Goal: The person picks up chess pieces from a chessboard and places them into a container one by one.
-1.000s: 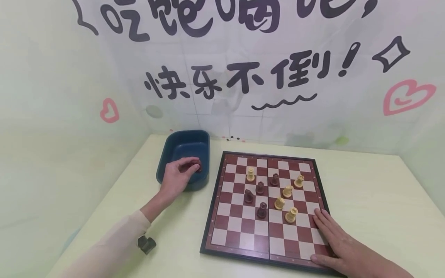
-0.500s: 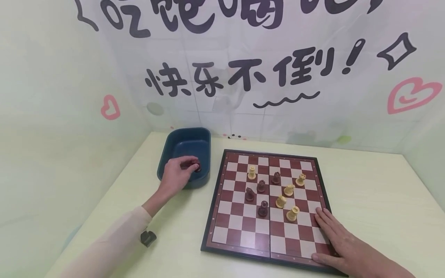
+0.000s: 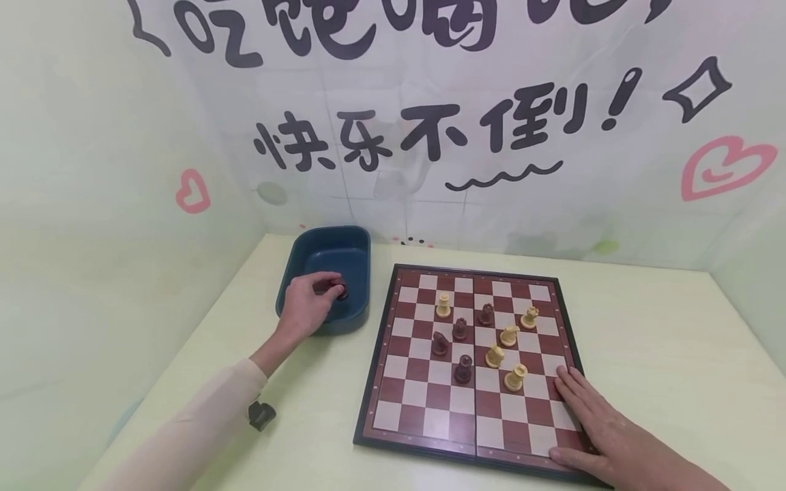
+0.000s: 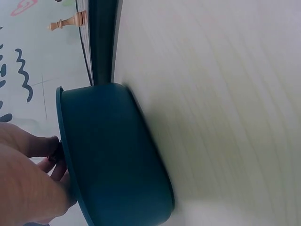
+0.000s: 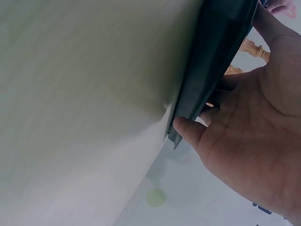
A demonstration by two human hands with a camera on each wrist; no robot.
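Currently, on my head view, the left hand pinches a dark red chess piece between thumb and fingers, over the blue bin, toward its near end. How low the piece sits I can't tell; on the left wrist view the rim partly hides it. Bin stands by the far left corner of the table, left of the chessboard, apart from it. Right hand unclenched: fingers straight, resting on the board's right edge, thumb by the near right corner. Right wrist view gives me one fingertip against the board's dark side. On the board I count nine upright pieces: four dark pieces, three of them left of the fold, and five light pieces, four of them right of it. Beyond the table's far edge, a white wall sheet with black lettering.
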